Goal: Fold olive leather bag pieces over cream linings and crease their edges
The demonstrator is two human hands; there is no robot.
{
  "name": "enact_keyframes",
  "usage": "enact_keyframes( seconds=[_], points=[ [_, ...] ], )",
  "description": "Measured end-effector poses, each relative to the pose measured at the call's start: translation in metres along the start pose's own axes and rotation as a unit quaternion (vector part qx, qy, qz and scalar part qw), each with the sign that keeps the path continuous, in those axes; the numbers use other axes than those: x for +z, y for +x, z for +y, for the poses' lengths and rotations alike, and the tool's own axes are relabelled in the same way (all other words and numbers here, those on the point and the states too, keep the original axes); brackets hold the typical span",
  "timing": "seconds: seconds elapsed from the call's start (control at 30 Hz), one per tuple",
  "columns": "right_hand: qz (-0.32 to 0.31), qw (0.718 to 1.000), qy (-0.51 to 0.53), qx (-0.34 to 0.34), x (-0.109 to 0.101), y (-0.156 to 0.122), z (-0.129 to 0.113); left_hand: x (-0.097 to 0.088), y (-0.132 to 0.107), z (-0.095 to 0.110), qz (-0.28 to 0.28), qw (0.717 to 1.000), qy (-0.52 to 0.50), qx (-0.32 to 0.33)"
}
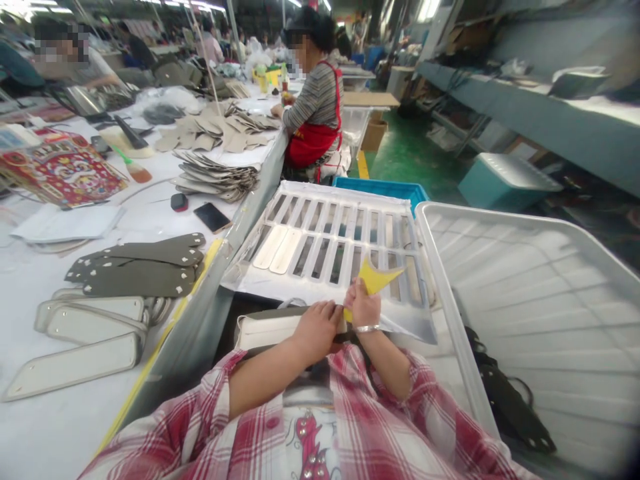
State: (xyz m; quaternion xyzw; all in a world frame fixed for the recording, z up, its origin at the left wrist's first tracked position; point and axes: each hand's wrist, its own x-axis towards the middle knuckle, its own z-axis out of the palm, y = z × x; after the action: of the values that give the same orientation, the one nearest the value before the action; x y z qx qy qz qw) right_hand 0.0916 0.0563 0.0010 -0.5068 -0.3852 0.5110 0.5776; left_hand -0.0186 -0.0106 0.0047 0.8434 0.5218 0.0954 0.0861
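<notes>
In the head view, a long cream panel (pixel 273 331) with a dark olive piece around it lies across my lap. My left hand (pixel 317 325) is closed over its right end, fingers bent and close together; the fingertips are partly hidden. Just to the right, my right hand (pixel 364 305) grips a curled yellow sheet (pixel 376 276) in its closed fingers. Part of the sheet sticks up above the fist, and a bit shows below near the panel. Beyond my hands, a white slotted rack (pixel 320 279) bears two cream panels (pixel 277 249) at its left side.
Left on the white table are dark olive strips (pixel 145 265), stacked cream panels (pixel 90 333), a phone (pixel 212 217) and piled grey pieces (pixel 217 177). A large white bin (pixel 540 280) stands right, holding dark pieces (pixel 515 400). A co-worker (pixel 320 100) sits ahead.
</notes>
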Motion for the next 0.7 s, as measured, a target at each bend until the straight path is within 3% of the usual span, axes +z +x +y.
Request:
enact_keyframes(
  seconds=[0.23, 0.47, 0.53, 0.6, 0.7],
  points=[
    [0.026, 0.995, 0.090, 0.020, -0.014, -0.033, -0.004, 0.002, -0.006, 0.000, 0.030, 0.999, -0.015, -0.005],
    [0.035, 0.998, 0.052, 0.029, -0.001, -0.038, 0.000, 0.003, 0.000, -0.001, 0.029, 0.999, -0.021, -0.005],
    [0.003, 0.998, 0.040, 0.044, 0.003, -0.038, -0.007, -0.002, 0.000, 0.002, 0.013, 1.000, -0.020, -0.002],
    [-0.067, 0.995, 0.008, 0.068, 0.005, -0.036, -0.017, -0.012, -0.007, 0.001, 0.002, 1.000, -0.027, 0.007],
    [-0.205, 0.967, -0.126, 0.089, 0.004, -0.026, -0.032, -0.036, -0.041, -0.014, 0.050, 0.995, -0.089, -0.018]
  ],
)
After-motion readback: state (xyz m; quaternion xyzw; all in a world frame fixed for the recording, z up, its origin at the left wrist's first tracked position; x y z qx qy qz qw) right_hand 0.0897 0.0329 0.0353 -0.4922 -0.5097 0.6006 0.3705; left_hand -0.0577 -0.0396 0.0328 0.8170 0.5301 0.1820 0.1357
